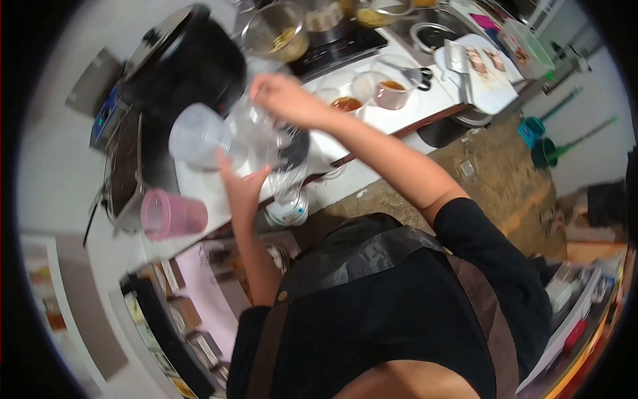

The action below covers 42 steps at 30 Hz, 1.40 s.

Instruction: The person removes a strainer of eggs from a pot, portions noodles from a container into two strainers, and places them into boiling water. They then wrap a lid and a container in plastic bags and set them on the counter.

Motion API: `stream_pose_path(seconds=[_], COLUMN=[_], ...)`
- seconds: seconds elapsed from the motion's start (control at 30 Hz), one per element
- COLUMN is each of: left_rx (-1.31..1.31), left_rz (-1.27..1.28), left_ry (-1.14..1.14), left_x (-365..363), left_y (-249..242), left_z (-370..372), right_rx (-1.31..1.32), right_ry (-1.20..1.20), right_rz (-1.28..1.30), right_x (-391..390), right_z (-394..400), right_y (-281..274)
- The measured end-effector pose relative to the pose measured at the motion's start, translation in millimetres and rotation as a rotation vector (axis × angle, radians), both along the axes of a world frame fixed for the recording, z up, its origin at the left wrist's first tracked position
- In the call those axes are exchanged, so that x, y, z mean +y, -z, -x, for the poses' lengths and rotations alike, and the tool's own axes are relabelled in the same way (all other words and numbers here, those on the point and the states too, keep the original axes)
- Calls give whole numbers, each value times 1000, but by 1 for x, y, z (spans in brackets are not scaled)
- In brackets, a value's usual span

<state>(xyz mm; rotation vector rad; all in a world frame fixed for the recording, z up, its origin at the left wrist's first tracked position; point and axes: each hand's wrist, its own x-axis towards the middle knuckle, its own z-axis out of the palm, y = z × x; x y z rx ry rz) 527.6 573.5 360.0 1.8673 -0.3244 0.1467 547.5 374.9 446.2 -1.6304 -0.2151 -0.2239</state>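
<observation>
- The tabletop (392, 120), white with a dark edge, runs across the upper half of the view and carries everything listed below.
- A large black cooker (189, 63) with a tilted lid stands at the far left of the tabletop, just behind my hands.
- A white cutting board (488, 90) lies at the far right end, with a cleaver (457, 58) resting on it beside some cut pieces of food.
- A glass pot (276, 33) holding yellowish contents sits on a dark cooktop (339, 46) beyond the cooker.
- A pink plastic cup (171, 214) lies on its side at the near left of the tabletop, well apart from my hands.
- A clear plastic cup (199, 136), the thing in hand, is held tipped on its side above the tabletop, its open mouth turned left; crinkled clear plastic (259, 130) adjoins its base.
- My right hand (286, 98) reaches over from above, fingers closed on the crinkled clear plastic at the cup's upper end.
- My left hand (240, 181) comes up from below, fingers spread wide and pressed against the underside of the clear plastic cup.
- Two small bowls (347, 104) of brown sauce stand just behind my right wrist.
- A small patterned cup (287, 211) sits at the near edge, under my left forearm.
</observation>
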Motion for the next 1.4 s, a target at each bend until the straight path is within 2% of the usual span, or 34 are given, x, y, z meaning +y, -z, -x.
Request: stream_pose_path(seconds=[0.03, 0.1, 0.13, 0.17, 0.2, 0.27, 0.33, 0.37, 0.43, 0.53, 0.63, 0.67, 0.77, 0.87, 0.97, 1.07, 1.1, 1.13, 1.2, 1.3, 1.33, 1.37, 1.4], left_rx=[15, 23, 9, -5, -26, -71, -223, -258, -316, -315, -204, -169, -94, 28, -27, 105, 93, -33, -236, -86, -194, -95, -164], left_rz=[83, 206, 251, 294, 235, 118, -118, -167, -276, -684, -883, -805, -520, -611, -868, -1000, -1018, -867, -791, -718, -743, -785, -735], left_ry=[60, 157, 190, 217, 136, -24, -346, -426, -595, -499, -543, -488, -382, -368, -556, -736, -761, -748, -736, -862, -891, -925, -856], left_x=[-4, -9, -11, -9, 0, 21, 23, 25, 38, 58, 55, 60, 89, 82, 66, 53, 53, 46, -3, -71, -98, -131, -147], left_y=[-34, -52, -52, -52, -40, 1, 20, 33, 64, 97, 95, 98, 113, 65, 27, 13, 16, 19, -4, -14, -16, -30, -23], left_z=[16, 32, 33, 34, 29, 10, 7, 2, -13, -33, -41, -46, -63, -48, -36, -40, -41, -39, -11, 34, 51, 72, 86], right_rx=[62, 232, 334, 326, 313, 344, 159, 77, 98, 95, 152, 181, 241, 263, 214, 170, 135, 145, 160, 123, 104, 87, 72], right_ry=[-36, -155, -243, -270, -300, -253, -160, -111, -164, -172, -166, -152, 44, 270, 559, 730, 747, 775, 708, 588, 563, 522, 496], right_rz=[-59, -240, -359, -543, -726, -593, -291, -140, -120, -142, -263, -353, -339, -307, -44, 268, 351, 237, 289, 356, 349, 357, 363], right_x=[8, 26, 36, 55, 70, 74, 70, 65, 42, 6, -45, -64, -130, -206, -283, -358, -376, -390, -414, -438, -438, -437, -435], right_z=[2, 15, 23, 15, 7, 17, 26, 28, 38, 54, 83, 93, 121, 150, 172, 178, 181, 180, 175, 160, 156, 152, 148], right_y=[7, 16, 17, 43, 68, 69, 74, 78, 80, 91, 88, 86, 98, 110, 127, 126, 127, 127, 121, 135, 135, 135, 135])
